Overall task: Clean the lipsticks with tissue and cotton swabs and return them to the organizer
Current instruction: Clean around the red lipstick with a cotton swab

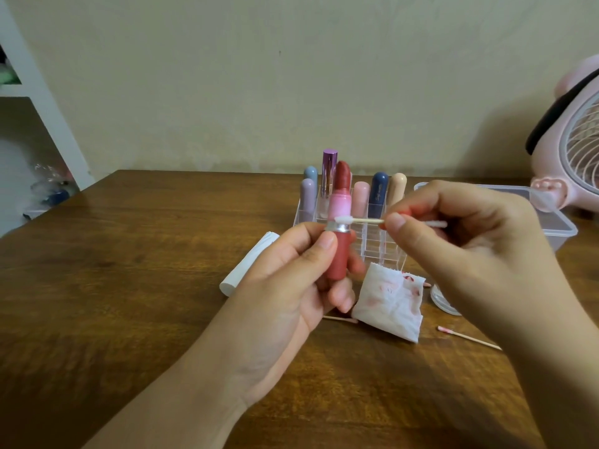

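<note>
My left hand (291,280) grips an uncapped lipstick (338,251) upright by its red base; the red bullet is wound out above a pink collar. My right hand (466,241) pinches a cotton swab (363,220) whose white tip touches the lipstick's silver ring. Behind stands the clear organizer (376,241) holding several capped lipsticks (379,192). A lipstick-stained tissue (389,303) lies on the table below my hands.
A white tissue pack (246,267) lies left of the organizer. Two used swabs (466,338) lie on the wooden table (129,286). A clear lidded box (551,218) and a pink fan (573,150) stand at the right; a small clear lid (445,303) sits beside the tissue.
</note>
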